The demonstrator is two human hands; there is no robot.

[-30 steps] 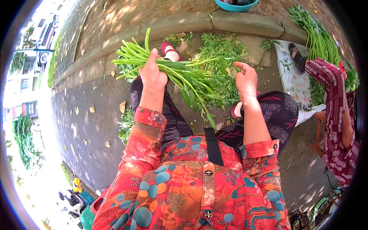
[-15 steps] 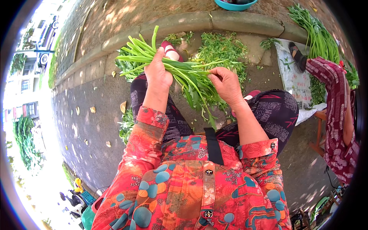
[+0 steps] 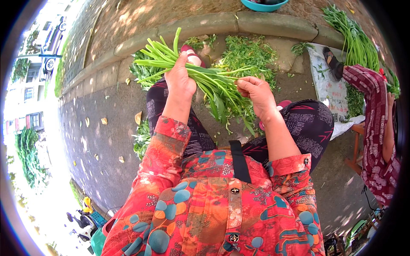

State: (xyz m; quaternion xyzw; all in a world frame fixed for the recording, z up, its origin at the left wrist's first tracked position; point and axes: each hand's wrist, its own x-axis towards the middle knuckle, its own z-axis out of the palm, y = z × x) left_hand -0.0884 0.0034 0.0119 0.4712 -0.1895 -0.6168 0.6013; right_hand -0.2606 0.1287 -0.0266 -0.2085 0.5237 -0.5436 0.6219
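Note:
My left hand (image 3: 181, 80) is wrapped round a bunch of leafy green stems (image 3: 210, 87), held above my knees. The pale cut-looking stem ends stick out to the upper left, and the leaves hang down to the right. At the bunch's right side, my right hand (image 3: 258, 94) has its thumb and fingertips pinched together on a thin stem reaching out of the bunch. A loose heap of greens (image 3: 247, 51) lies on the ground just beyond my hands. More greens (image 3: 143, 70) lie behind the bunch at the left, partly hidden.
A stone kerb (image 3: 205, 23) runs across the far side, with a blue basin (image 3: 264, 6) beyond it. To the right, another person's patterned trouser leg (image 3: 369, 98) and shoe (image 3: 332, 63) are beside a white plastic sheet (image 3: 329, 91) and a long-stemmed pile of greens (image 3: 354, 40).
My right hand has shifted slightly right and down, its fingers still pinched. The left hand and bunch have moved a little to the right, and the hanging leaves have swung.

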